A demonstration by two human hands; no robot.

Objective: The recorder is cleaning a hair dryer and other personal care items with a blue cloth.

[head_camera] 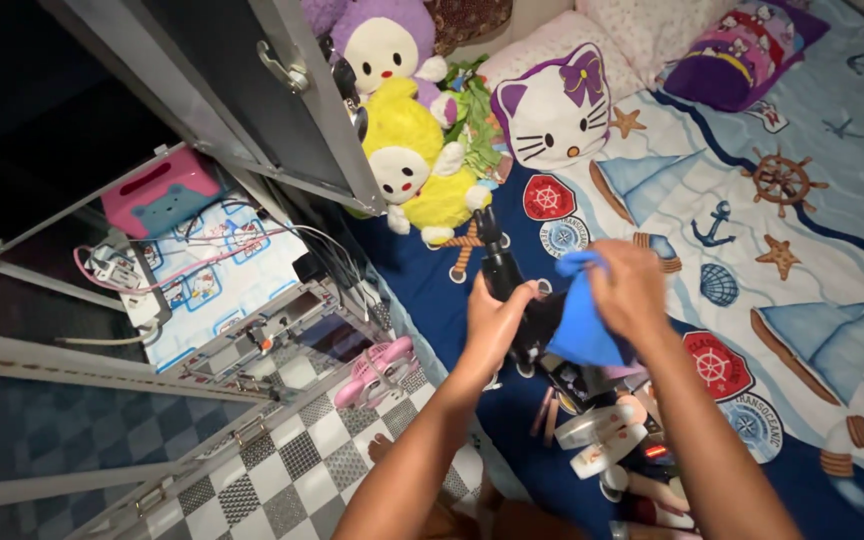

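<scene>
Single head-worn view, looking steeply down from above, close over both forearms. Bed [812,250] fills right and far side, checkered floor [292,470] near left, cabinet door [252,90] far left.

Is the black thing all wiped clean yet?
Not yet. The left hand holds the black thing while the right hand presses the blue cloth on it. Nothing looks finished; the bottles below lie untouched.

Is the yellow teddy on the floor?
No, the yellow teddy sits on the bed, beside the cat pillow.
</scene>
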